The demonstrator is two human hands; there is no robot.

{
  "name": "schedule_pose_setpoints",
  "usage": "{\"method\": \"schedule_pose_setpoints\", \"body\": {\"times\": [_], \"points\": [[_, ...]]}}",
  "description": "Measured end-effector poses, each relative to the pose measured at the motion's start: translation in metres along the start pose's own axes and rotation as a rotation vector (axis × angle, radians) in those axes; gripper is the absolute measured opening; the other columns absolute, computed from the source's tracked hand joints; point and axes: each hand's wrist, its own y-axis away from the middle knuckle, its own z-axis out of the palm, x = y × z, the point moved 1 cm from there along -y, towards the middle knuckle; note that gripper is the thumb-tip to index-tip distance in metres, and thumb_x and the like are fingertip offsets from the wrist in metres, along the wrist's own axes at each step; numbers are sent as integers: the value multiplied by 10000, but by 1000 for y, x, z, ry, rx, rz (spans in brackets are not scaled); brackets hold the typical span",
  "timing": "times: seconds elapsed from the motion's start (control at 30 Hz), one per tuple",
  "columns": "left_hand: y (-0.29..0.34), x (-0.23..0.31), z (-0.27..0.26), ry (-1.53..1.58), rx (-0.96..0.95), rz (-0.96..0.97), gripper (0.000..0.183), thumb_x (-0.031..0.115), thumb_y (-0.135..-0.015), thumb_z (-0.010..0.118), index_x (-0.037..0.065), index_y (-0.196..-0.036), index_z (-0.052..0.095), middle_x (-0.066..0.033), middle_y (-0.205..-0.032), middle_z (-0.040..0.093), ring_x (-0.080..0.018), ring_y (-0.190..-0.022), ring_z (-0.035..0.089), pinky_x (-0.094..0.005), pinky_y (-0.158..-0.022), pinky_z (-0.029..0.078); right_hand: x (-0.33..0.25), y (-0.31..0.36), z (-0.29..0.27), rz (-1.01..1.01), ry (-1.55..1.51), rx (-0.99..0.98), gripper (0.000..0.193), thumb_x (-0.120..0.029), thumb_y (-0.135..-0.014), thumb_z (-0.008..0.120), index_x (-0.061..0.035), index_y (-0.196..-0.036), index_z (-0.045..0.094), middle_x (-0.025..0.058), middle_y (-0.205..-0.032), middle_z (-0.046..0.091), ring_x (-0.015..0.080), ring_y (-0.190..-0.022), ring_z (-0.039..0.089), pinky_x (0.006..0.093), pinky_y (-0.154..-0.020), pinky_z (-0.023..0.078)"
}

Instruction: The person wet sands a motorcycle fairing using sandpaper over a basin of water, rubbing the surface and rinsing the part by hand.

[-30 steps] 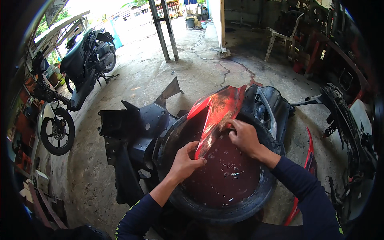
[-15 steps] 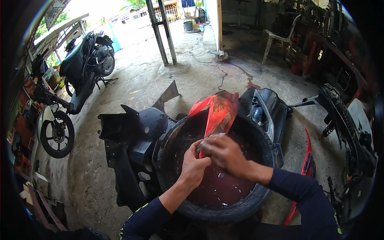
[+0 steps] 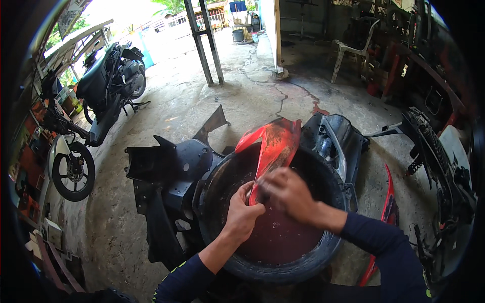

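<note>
A red motorcycle fairing panel [image 3: 275, 146], smeared with brown dirt, slants over the black round tub [image 3: 209, 222]; its far end lies across the tub's back rim. My left hand [image 3: 241, 212] grips the panel's narrow near end between thumb and fingers. Over the panel's lower right edge is my right hand [image 3: 290, 194], with curled fingers pressed near the surface. Motion smears those fingertips, and something small and dark seems to be under them, too unclear to name. Murky reddish-brown water [image 3: 275, 237] with bits of foam fills the tub's bottom.
Black plastic body panels [image 3: 184, 161] lie against the tub's left side, and a dark grey one [image 3: 336, 136] stands behind right. A thin red trim piece [image 3: 388, 202] rests on the concrete. Beyond are a parked motorcycle [image 3: 103, 96], a stripped frame [image 3: 422, 146] and a plastic chair [image 3: 353, 48].
My right hand has shifted slightly right along the panel's edge. The panel has tilted a little, while my left hand keeps its hold at the near end.
</note>
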Motion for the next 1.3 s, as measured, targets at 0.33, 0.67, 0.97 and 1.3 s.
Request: {"method": "schedule_pose_setpoints", "body": {"times": [0.33, 0.67, 0.97, 1.3], "points": [[5, -1, -6, -10, -56, -13, 753, -144, -691, 595, -107, -1413, 384, -101, -1216, 594, -145, -1094, 618, -257, -937, 504, -12, -1, -3, -93, -94, 35, 427, -97, -758, 676, -8, -1175, 687, 96, -1182, 659, 285, -1045, 600, 401, -924, 517], [4, 2, 0, -5, -92, 29, 785, -141, -674, 592, -105, -1426, 367, -114, -1279, 559, -152, -1164, 584, -267, -987, 484, 24, 5, 1, 38, 89, -51, 432, -97, -762, 636, -21, -1181, 708, 88, -1221, 645, 295, -1108, 588, 414, -959, 519], [4, 2, -2, -87, -89, 58, 791, -113, -678, 612, -105, -1427, 360, -91, -1252, 557, -127, -1126, 580, -241, -982, 466, 18, 1, -3, 134, 110, -71, 454, -105, -730, 679, -41, -1178, 714, 76, -1214, 663, 287, -1106, 601, 406, -954, 528], [11, 4, -4, -61, -76, 8, 765, -188, -679, 565, -72, -1415, 391, -119, -1317, 560, -194, -1260, 566, -347, -1126, 420, -29, -1, -8, -103, 21, 20, 428, -106, -749, 681, 1, -1163, 708, 78, -1189, 670, 277, -1070, 592, 387, -881, 549]]}}
